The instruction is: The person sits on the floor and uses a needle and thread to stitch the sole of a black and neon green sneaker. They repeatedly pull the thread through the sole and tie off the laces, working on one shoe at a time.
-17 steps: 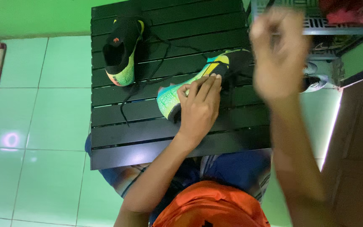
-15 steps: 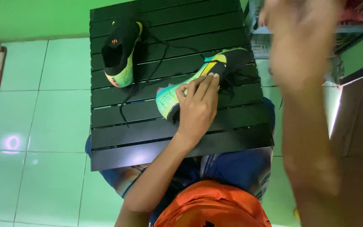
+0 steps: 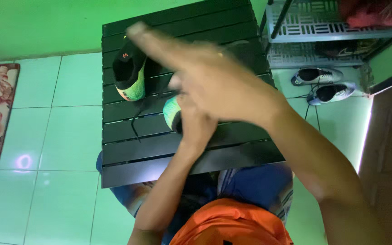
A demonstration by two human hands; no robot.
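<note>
A black slatted desk (image 3: 128,156) fills the upper middle of the frame. On it, toward the upper left, lies one black and green shoe (image 3: 130,75) with its opening facing up, and a dark lace (image 3: 134,122) hangs from it down over the slats. In the center of the frame the left hand (image 3: 196,124) rests on a second green shoe (image 3: 172,113), of which only the toe shows; the hand covers the rest, and I cannot tell if its fingers are closed around it. The right hand (image 3: 209,77) is raised above the desk, blurred, with fingers stretched out and spread toward the upper left, holding nothing. At the right side of the frame, a pair of white and black shoes (image 3: 325,84) stands on the green tiled floor (image 3: 46,131) below a grey rack (image 3: 323,27).
</note>
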